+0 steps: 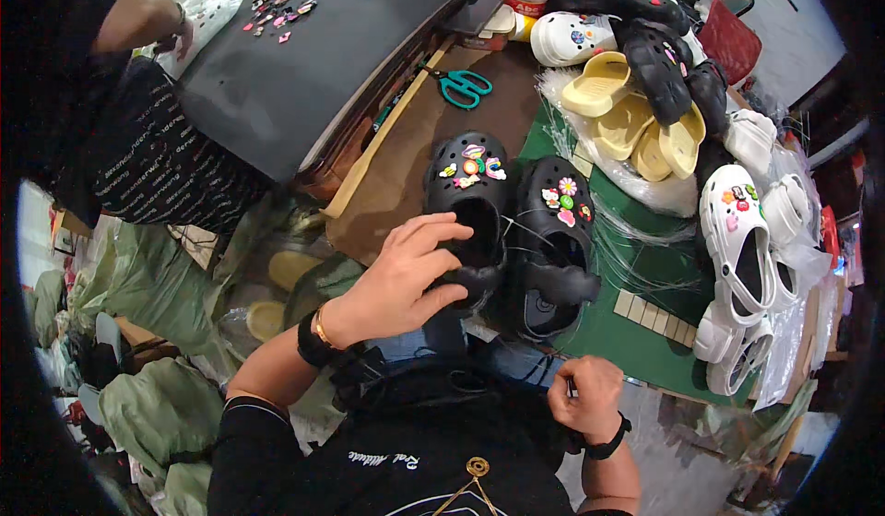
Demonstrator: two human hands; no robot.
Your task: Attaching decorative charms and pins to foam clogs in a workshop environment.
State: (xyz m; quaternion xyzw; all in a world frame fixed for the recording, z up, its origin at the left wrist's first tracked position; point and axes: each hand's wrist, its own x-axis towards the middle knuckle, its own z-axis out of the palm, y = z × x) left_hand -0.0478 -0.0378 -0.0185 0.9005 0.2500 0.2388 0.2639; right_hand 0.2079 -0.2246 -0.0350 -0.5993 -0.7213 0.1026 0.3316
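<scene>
Two black clogs (553, 282) | eight o'clock: our left hand (398, 278), fingers parted | five o'clock: right hand (590, 394) curled, contents we cannot tell

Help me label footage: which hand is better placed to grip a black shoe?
Probably the left hand: its open fingers are at a black shoe; the right hand is curled, farther off.

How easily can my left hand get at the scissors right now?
Quite easily, it seems, yes: the scissors lie with handles uncovered beyond the left clog, and the left hand could likely pass left of it, over the brown tabletop.
</scene>
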